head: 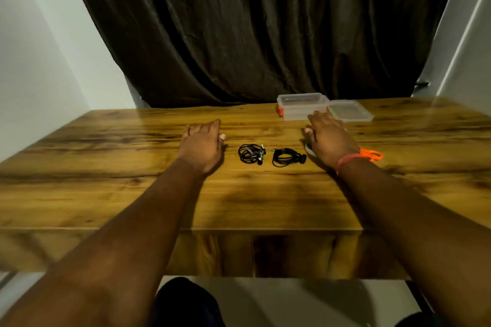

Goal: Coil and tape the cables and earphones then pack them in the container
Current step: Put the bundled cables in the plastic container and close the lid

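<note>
Black, thin and limp, the earphones (252,153) and cable (288,157) likely weigh little and spring loose, so pinching across a whole bundle should work best. Both lie loosely coiled mid-bench between the left hand (203,145) and right hand (329,138), whose fingers are flat and empty.

flat hands (203,147) (328,138), two coiled cables (251,153) (288,157)

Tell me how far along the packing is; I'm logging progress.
Done: two black bundles, the left bundle and the right bundle, lie coiled on the table; tape on them can't be made out. In hand: nothing; the left hand and right hand lie flat. Left: both bundles must go into the open container, whose lid lies beside it.
</note>
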